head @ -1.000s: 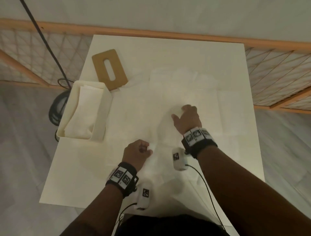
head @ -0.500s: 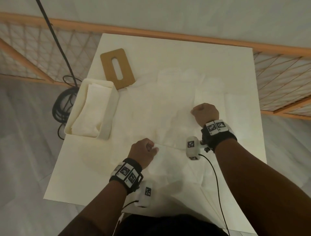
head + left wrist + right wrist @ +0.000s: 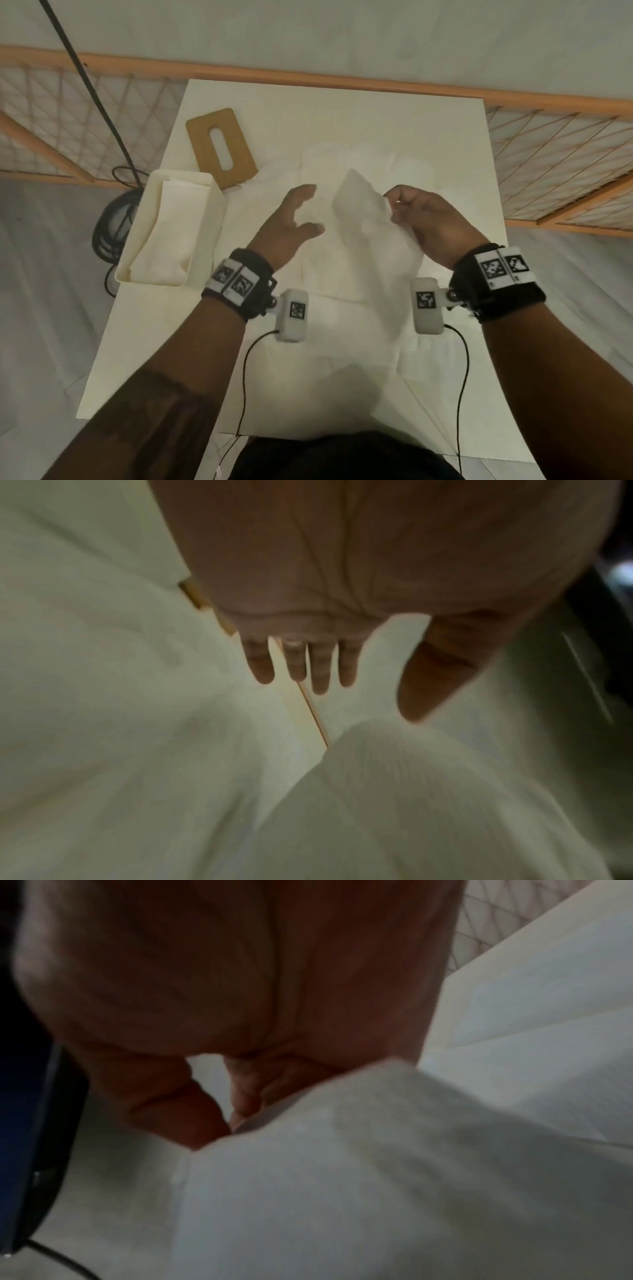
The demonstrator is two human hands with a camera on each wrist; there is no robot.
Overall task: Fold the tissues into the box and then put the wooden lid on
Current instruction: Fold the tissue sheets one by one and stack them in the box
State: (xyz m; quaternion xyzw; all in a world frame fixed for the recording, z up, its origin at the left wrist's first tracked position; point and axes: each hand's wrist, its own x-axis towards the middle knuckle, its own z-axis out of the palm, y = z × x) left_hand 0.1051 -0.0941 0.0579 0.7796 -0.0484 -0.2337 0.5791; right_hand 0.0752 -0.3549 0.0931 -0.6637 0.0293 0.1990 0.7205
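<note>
A white tissue hangs lifted over the table's middle, and my right hand pinches its upper edge between thumb and fingers. My left hand hovers just left of the tissue with fingers spread and straight, holding nothing. More tissues lie flat and spread on the table beyond and beneath. The cream box stands at the left table edge with folded tissues inside. The wooden lid with its slot lies flat behind the box.
The white table ends close to the box on the left. A black cable coil lies on the floor left of the box. An orange-framed net fence runs behind the table.
Both hands have risen from the table. The right hand lifted a tissue up; the left hand let go of the edge it pinched and opened beside the tissue.
</note>
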